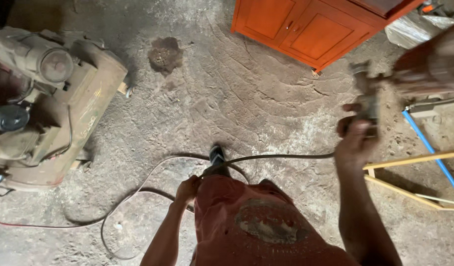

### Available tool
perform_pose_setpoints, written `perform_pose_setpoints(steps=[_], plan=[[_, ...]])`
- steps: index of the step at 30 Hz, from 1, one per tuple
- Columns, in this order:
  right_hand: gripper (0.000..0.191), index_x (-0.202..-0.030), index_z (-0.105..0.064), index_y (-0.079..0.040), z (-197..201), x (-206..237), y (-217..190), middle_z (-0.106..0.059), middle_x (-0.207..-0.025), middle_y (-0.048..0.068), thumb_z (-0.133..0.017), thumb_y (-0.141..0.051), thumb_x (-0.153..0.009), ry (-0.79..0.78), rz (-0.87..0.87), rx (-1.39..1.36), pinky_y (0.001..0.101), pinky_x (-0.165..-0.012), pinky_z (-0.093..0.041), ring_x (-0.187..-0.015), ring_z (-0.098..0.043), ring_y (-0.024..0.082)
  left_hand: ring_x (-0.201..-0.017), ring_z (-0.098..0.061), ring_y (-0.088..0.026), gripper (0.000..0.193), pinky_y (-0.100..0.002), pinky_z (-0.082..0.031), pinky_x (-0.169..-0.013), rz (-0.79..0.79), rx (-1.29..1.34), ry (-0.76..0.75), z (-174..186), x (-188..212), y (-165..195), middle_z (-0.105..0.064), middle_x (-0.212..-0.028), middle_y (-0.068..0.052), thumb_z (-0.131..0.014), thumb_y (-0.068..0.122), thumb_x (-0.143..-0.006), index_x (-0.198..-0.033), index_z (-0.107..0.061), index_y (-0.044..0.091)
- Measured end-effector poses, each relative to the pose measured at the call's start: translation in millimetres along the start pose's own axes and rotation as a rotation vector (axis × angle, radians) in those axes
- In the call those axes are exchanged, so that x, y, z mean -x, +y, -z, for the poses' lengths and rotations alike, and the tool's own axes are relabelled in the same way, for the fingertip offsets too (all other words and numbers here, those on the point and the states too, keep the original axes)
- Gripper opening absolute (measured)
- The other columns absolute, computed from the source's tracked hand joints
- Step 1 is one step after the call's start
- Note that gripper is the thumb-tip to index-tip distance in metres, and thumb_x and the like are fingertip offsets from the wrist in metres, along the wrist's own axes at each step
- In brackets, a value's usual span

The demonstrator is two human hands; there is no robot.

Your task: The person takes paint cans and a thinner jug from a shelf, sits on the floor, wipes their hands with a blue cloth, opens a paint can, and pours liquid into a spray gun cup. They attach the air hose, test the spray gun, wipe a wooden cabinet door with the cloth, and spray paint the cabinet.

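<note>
My right hand [354, 140] is raised at the right and grips the handle of a spray gun [367, 96] with a brown cup [431, 64] on it; the gun is blurred. A dark hose [286, 156] runs from under that hand leftward to my left hand [188, 188], which is closed around it beside my hip. From there the hose loops over the dirt floor toward a dusty air compressor [49, 103] at the left. My shoe [216, 155] shows below me, and my red stained shirt [256, 221] fills the bottom middle.
An orange wooden cabinet [311, 27] with two doors stands at the top. A blue pipe [431, 152] and yellow wooden slats [414, 160] lie at the right. A thin red cable [34, 225] trails at the lower left. A dark stain [165, 53] marks the floor.
</note>
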State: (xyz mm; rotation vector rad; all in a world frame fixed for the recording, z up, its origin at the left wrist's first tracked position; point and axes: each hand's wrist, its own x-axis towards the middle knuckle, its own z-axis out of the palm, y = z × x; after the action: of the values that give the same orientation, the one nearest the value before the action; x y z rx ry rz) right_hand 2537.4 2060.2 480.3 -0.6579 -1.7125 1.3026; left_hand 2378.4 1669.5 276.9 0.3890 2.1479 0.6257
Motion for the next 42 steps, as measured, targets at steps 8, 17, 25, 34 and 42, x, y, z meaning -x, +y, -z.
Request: perform_pose_setpoints(steps=[8,17,25,34,42], plan=[[0.056,-0.145,-0.052,0.005,-112.7,-130.5,109.9,-0.061,-0.122,0.022,-0.052,-0.043,-0.116,-0.234,0.388,0.554,0.0445,-0.083,-0.052,-0.100,-0.060,0.035,-0.087,-0.069,-0.045,0.036,-0.057,-0.052,-0.074,0.037,-0.034,0.227,71.2,-134.4,102.3,-0.073,-0.085,-0.021,-0.061,0.047,-0.094,-0.098,-0.069,0.012],[0.052,-0.129,-0.055,0.002,-213.8,-326.5,317.6,-0.059,-0.109,0.022,-0.064,-0.042,-0.104,-0.308,0.421,0.572,0.0517,-0.074,-0.054,-0.097,-0.063,0.046,-0.095,-0.065,-0.050,0.034,-0.061,-0.051,-0.081,0.353,0.024,0.154,57.5,-293.4,187.3,-0.072,-0.094,-0.027,-0.061,0.046,-0.095,-0.103,-0.069,0.013],[0.057,-0.124,-0.054,0.001,-276.5,-373.6,504.1,-0.060,-0.101,0.021,-0.077,-0.042,-0.093,-0.636,0.244,0.800,0.0493,-0.063,-0.055,-0.082,-0.065,0.040,-0.099,-0.069,-0.044,0.034,-0.055,-0.053,-0.085,0.448,0.058,0.057,28.5,-410.5,233.3,-0.074,-0.100,-0.021,-0.063,0.041,-0.090,-0.112,-0.069,0.016],[0.048,-0.118,-0.054,-0.003,-327.5,-382.0,627.2,-0.060,-0.098,0.021,-0.077,-0.038,-0.093,-0.800,0.089,0.934,0.0510,-0.060,-0.055,-0.078,-0.066,0.040,-0.098,-0.069,-0.044,0.031,-0.054,-0.054,-0.084,0.588,0.049,-0.088,13.4,-484.6,218.2,-0.074,-0.096,-0.021,-0.061,0.038,-0.091,-0.110,-0.071,0.016],[0.042,-0.116,-0.055,-0.006,-332.2,-373.9,630.6,-0.063,-0.101,0.017,-0.074,-0.038,-0.096,-0.722,0.103,0.855,0.0493,-0.062,-0.055,-0.079,-0.068,0.038,-0.095,-0.071,-0.043,0.032,-0.053,-0.055,-0.080,0.577,0.076,-0.101,14.2,-482.2,184.6,-0.075,-0.094,-0.020,-0.062,0.040,-0.092,-0.108,-0.071,0.014]])
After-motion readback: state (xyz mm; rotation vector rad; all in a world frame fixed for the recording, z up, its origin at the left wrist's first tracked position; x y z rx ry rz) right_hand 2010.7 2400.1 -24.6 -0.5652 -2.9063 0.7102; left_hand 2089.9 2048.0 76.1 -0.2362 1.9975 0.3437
